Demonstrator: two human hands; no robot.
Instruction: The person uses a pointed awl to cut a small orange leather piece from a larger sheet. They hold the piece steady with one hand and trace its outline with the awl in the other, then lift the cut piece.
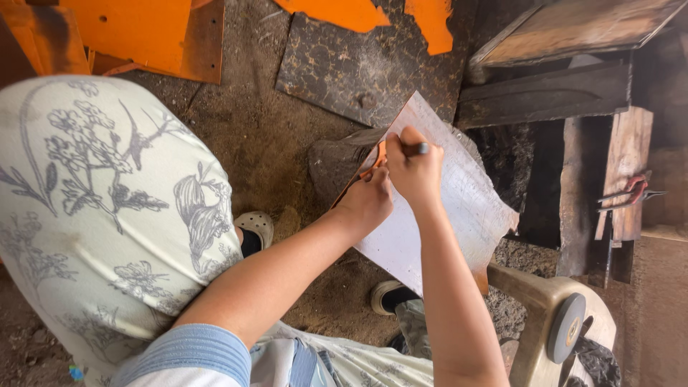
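Pale, worn sheet [459, 208] with a rust-orange edge, lying tilted across the lap, between the knees, over a dirt floor [265, 136]. Both hands are on its upper left part.

Right hand [416, 168]: fingers curled tight round a dark pen-like tool [418, 149]; only the blunt end shows above the fist, the tip is hidden against the sheet.

Left hand [367, 201]: fingers bent and narrow, pressed on a small orange piece [378, 156] at the sheet's edge, just beside the right hand. Whether it pinches the piece or only holds it flat, cannot tell.

The two hands touch or nearly touch at the knuckles.

Surroundings: floral trousers [107, 208] on the left knee; a light shoe [256, 226] on the floor by the leg. Dark mottled board [358, 64] on the ground beyond the sheet. Orange panels [136, 29] at top left. Red-handled pliers [631, 193] on a wooden plank [627, 165] at right, well apart from the hands. Grey disc [567, 326] on a tan frame at lower right.
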